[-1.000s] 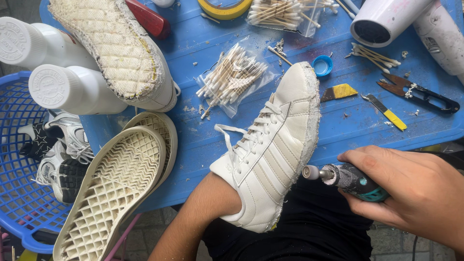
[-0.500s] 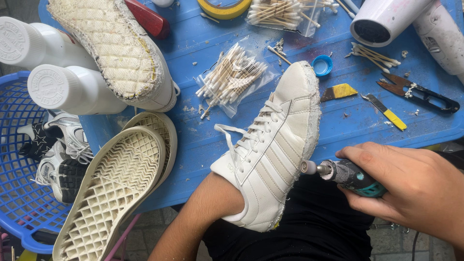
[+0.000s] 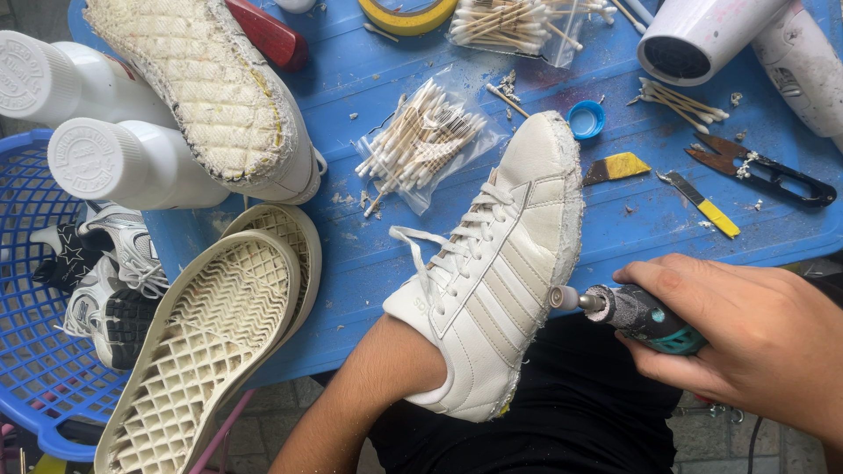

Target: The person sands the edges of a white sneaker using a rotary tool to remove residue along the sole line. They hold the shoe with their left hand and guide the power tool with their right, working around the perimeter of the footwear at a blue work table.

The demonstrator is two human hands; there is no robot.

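Observation:
A white laced sneaker (image 3: 505,263) without its sole lies tilted over the front edge of the blue table (image 3: 369,254). My left hand is hidden inside the shoe; only the forearm (image 3: 369,395) shows. My right hand (image 3: 746,338) grips a small grey and teal rotary tool (image 3: 637,314). Its round tip touches the rough side edge of the sneaker, near the middle.
Two detached cream soles (image 3: 211,342) lie at the left, partly over a blue basket (image 3: 35,351) holding other shoes. Another upturned shoe (image 3: 211,96), two white bottles (image 3: 132,167), bags of cotton swabs (image 3: 421,140), a hair dryer (image 3: 729,35), pliers (image 3: 760,171) and a blue cap (image 3: 586,118) crowd the table.
The rotary tool's tip has shifted slightly left along the sneaker's edge and now presses against it. The sneaker and left arm have hardly moved.

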